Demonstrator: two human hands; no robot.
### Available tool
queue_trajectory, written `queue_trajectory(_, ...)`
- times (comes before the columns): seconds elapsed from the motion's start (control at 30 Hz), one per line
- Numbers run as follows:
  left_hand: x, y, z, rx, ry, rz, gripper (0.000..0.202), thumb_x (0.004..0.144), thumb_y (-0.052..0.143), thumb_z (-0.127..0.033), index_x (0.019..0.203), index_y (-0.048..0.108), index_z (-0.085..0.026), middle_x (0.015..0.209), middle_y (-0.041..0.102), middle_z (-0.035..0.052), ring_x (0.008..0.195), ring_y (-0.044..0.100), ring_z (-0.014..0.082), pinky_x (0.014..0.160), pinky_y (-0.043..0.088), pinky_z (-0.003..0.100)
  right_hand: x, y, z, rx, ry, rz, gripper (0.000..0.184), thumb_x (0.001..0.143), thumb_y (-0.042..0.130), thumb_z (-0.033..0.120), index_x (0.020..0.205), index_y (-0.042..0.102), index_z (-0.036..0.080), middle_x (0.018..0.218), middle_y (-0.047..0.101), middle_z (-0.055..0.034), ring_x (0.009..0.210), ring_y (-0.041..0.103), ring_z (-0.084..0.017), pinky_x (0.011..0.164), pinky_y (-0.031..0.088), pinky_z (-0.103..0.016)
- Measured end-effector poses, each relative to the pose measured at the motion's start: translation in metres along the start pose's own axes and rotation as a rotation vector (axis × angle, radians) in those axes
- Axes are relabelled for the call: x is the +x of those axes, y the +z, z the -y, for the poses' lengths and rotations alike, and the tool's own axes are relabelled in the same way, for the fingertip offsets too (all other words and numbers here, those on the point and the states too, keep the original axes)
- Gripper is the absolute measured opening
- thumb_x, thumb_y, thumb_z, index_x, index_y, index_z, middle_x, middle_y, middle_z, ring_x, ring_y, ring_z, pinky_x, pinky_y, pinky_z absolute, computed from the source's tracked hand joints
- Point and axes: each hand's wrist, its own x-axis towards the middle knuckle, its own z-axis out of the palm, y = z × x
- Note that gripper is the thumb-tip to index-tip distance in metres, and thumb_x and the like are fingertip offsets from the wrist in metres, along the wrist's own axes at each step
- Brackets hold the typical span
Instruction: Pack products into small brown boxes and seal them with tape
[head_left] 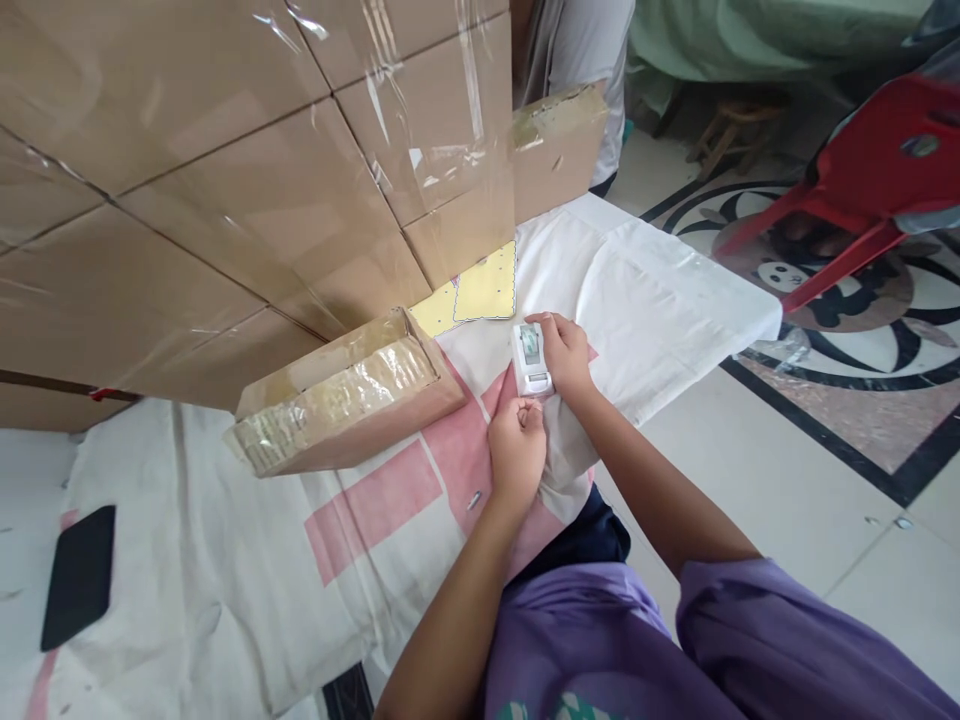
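A small white device [534, 384] with a clear window sits close to the desk's near edge, toward the right end of the cloth-covered desk [247, 560]. The right hand [566, 352] has its grip closed on the device's right side; the left hand [519, 445] has its fingers curled at the lower end, and whether that grip holds anything I cannot tell. A small metallic piece [474, 500] lies left of the left hand, near the same edge. Farther in, yellow sheets [487, 288] lie beside an open cardboard box [360, 420]. Taped cartons [247, 190] rise along the far side, and a black flat object [79, 580] rests near the left end. Past the right corner stands a red chair [862, 165].
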Motion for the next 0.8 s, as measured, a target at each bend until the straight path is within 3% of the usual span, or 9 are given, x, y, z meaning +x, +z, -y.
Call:
queue_trajectory(0.1,-0.008,-0.016,-0.002,-0.100,0.020,0.007,0.021,0.088,0.060,-0.037,0.086,0.067,-0.018,0.065,0.056,-0.0020,0.063,0.051,0.0140,0.061,0.040,0.025,-0.007,-0.011,0.008,0.041,-0.075,-0.063,0.043,0.099,0.043,0.053,0.108,0.072,0.022,0.118,0.069,-0.0086,0.105,0.063,-0.022,0.093,0.050,-0.036)
queue_trajectory(0.17,-0.018,-0.035,-0.009,-0.149,0.053,-0.017,0.024,0.088,0.062,-0.040,0.086,0.067,-0.017,0.061,0.048,-0.0049,0.059,0.045,0.0117,0.057,0.037,0.023,-0.020,-0.021,0.021,0.059,-0.137,-0.069,0.036,0.098,0.050,0.050,0.109,0.071,0.023,0.117,0.066,-0.0083,0.104,0.062,-0.022,0.090,0.051,-0.036)
queue_trajectory(0.23,-0.030,-0.059,-0.016,-0.159,0.101,-0.061,0.025,0.089,0.064,-0.041,0.086,0.068,-0.017,0.059,0.042,-0.0066,0.057,0.040,0.0098,0.055,0.034,0.022,-0.041,-0.030,0.041,0.094,-0.170,0.085,0.028,0.096,0.055,0.045,0.107,0.071,0.024,0.103,0.067,-0.0065,0.095,0.063,-0.021,0.082,0.052,-0.035)
queue_trajectory(0.33,-0.047,-0.092,-0.024,-0.120,0.164,-0.108,0.024,0.091,0.063,-0.041,0.089,0.068,-0.018,0.059,0.039,-0.0075,0.055,0.036,0.0086,0.053,0.032,0.021,-0.071,-0.035,0.078,0.137,-0.230,0.468,0.022,0.096,0.059,0.035,0.111,0.071,0.024,0.090,0.066,-0.0039,0.078,0.060,-0.017,0.069,0.049,-0.031)
queue_trajectory(0.4,-0.055,-0.110,-0.025,-0.095,0.192,-0.128,0.023,0.092,0.062,-0.041,0.091,0.067,-0.019,0.060,0.042,-0.0074,0.055,0.038,0.0085,0.053,0.033,0.021,-0.084,-0.030,0.102,0.104,-0.335,0.636,0.022,0.094,0.062,0.030,0.113,0.070,0.023,0.092,0.065,-0.0035,0.073,0.057,-0.015,0.066,0.047,-0.030)
queue_trajectory(0.5,-0.063,-0.130,-0.026,-0.009,0.241,-0.138,0.020,0.094,0.058,-0.038,0.096,0.067,-0.020,0.063,0.049,-0.0060,0.057,0.043,0.0094,0.055,0.035,0.021,-0.093,-0.016,0.127,0.010,-0.494,0.730,0.025,0.091,0.069,0.027,0.115,0.069,0.022,0.098,0.065,-0.0043,0.079,0.059,-0.015,0.071,0.050,-0.031)
queue_trajectory(0.6,-0.066,-0.145,-0.028,0.103,0.282,-0.149,0.020,0.096,0.056,-0.037,0.097,0.068,-0.021,0.062,0.050,-0.0061,0.057,0.045,0.0099,0.057,0.037,0.022,-0.097,0.001,0.141,-0.062,-0.613,0.778,0.016,0.096,0.062,0.024,0.111,0.069,0.022,0.102,0.066,-0.0064,0.091,0.062,-0.018,0.078,0.052,-0.033)
queue_trajectory(0.7,-0.065,-0.160,-0.028,0.137,0.276,-0.193,0.025,0.096,0.054,-0.040,0.096,0.069,-0.021,0.058,0.046,-0.0070,0.055,0.044,0.0101,0.056,0.037,0.023,-0.099,0.015,0.148,-0.130,-0.727,0.803,0.017,0.101,0.052,0.021,0.100,0.069,0.020,0.101,0.065,-0.0076,0.091,0.062,-0.019,0.078,0.052,-0.034)
queue_trajectory(0.8,-0.058,-0.178,-0.023,0.279,0.206,-0.183,0.027,0.094,0.057,-0.044,0.098,0.072,-0.021,0.052,0.043,-0.0080,0.050,0.044,0.0111,0.053,0.035,0.025,-0.097,0.023,0.158,-0.199,-0.825,0.751,0.017,0.101,0.050,0.018,0.098,0.066,0.020,0.098,0.065,-0.0081,0.090,0.061,-0.020,0.076,0.051,-0.035)
